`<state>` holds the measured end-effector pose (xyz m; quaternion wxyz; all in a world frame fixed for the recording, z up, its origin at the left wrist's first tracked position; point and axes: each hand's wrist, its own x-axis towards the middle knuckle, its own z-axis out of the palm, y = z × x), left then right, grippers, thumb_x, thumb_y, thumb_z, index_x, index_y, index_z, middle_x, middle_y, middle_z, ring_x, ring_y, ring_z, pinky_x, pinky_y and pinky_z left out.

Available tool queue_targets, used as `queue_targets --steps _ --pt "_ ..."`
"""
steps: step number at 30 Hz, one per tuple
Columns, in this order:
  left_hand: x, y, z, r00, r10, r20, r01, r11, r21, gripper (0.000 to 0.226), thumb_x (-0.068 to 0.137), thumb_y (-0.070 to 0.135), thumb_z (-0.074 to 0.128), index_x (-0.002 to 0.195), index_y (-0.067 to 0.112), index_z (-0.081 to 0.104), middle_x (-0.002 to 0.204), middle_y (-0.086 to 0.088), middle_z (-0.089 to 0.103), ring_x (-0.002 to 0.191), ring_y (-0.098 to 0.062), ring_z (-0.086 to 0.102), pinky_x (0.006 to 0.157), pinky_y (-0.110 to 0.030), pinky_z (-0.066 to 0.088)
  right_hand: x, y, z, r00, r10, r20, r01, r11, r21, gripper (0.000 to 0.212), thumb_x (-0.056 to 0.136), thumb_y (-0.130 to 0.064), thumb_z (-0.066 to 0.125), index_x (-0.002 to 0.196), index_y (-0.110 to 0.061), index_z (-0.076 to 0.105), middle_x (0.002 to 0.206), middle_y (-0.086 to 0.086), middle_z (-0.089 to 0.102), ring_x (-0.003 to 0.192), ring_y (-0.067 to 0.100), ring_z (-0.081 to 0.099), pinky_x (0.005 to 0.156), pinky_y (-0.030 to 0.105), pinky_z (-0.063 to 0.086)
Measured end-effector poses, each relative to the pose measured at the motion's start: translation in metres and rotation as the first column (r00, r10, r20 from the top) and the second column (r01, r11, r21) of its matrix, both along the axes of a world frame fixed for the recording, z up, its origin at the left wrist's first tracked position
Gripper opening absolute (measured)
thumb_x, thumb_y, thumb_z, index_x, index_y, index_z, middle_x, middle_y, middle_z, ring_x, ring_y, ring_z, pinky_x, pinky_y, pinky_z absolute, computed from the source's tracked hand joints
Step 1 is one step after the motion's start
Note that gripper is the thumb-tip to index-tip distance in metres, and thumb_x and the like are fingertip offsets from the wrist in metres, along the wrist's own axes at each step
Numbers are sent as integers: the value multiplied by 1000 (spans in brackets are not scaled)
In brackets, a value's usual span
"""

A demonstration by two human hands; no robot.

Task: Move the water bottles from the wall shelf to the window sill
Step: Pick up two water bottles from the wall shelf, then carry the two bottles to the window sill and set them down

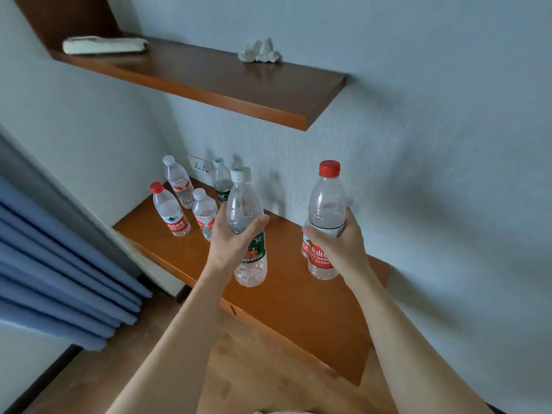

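Observation:
My left hand (231, 237) grips a clear bottle with a white cap and green label (249, 258), held above the lower wooden shelf (298, 297). My right hand (337, 240) grips a clear bottle with a red cap and red label (325, 204), also lifted over that shelf. Several more water bottles stand at the shelf's far left end: a red-capped one (170, 210), two white-capped ones with red labels (177, 182) (204, 213), and one with a dark green label (222, 182) by the wall.
An upper wooden shelf (209, 85) carries a folded white cloth (104, 44) and a white coral-like ornament (260, 52). A wall socket (199, 166) sits behind the bottles. Blue curtains (59, 264) hang at the left. Wooden floor lies below.

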<state>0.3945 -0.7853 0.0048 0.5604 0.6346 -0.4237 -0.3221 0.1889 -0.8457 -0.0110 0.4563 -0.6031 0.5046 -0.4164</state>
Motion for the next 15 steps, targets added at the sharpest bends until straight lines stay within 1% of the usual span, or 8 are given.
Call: queue_targets --steps 2,3,5,7,9,11,13,15 --pt "8 10 3 999 42 1 -42 999 -8 97 62 67 74 143 26 40 131 2 61 116 -15 60 92 -29 49 13 5 1 999 46 18 -46 999 4 53 79 -27 84 117 -36 48 104 -13 62 96 13 66 66 12 51" --pt "13 16 2 998 68 0 -68 998 -6 99 61 68 73 144 26 40 133 1 60 117 -16 60 93 -30 50 20 9 1 997 70 26 -70 998 5 54 78 -27 84 118 -35 48 105 -12 62 97 13 65 69 13 51" --pt "26 30 2 993 116 3 -116 993 -1 100 59 70 73 143 25 41 132 -1 62 118 -19 62 99 -40 52 39 15 -1 992 117 39 -118 993 10 57 78 -28 84 121 -34 48 107 -12 62 99 13 64 75 19 54" --pt "38 47 2 987 163 1 -163 987 -20 91 62 65 76 138 26 47 123 1 66 112 -17 65 96 -44 55 57 19 -3 985 168 30 -168 986 5 60 79 -32 83 125 -34 46 108 -15 60 99 10 62 78 18 52" --pt "47 68 4 970 244 1 -244 969 -25 84 62 63 76 134 29 49 117 6 67 107 -11 66 91 -39 57 76 27 -3 970 243 30 -243 970 2 66 77 -39 83 131 -35 45 112 -18 58 99 5 60 75 12 48" --pt "56 93 7 942 337 -7 -337 941 -18 86 60 65 77 133 29 49 117 4 67 107 -15 66 90 -39 58 94 35 -3 942 334 39 -335 942 -2 65 77 -41 82 129 -39 43 108 -27 55 95 -2 60 68 5 46" --pt "63 120 7 903 428 -24 -429 903 -14 85 60 63 79 132 27 50 117 -2 68 107 -21 67 90 -43 58 112 45 -1 895 442 65 -443 897 6 63 73 -44 81 124 -42 44 105 -31 55 93 -5 62 64 5 47" --pt "67 148 8 858 511 -52 -513 858 -18 77 63 57 80 127 25 53 111 -4 69 104 -22 68 88 -44 59 129 55 -2 838 541 63 -543 840 11 66 68 -49 80 125 -40 48 107 -26 60 96 -1 65 66 8 50"
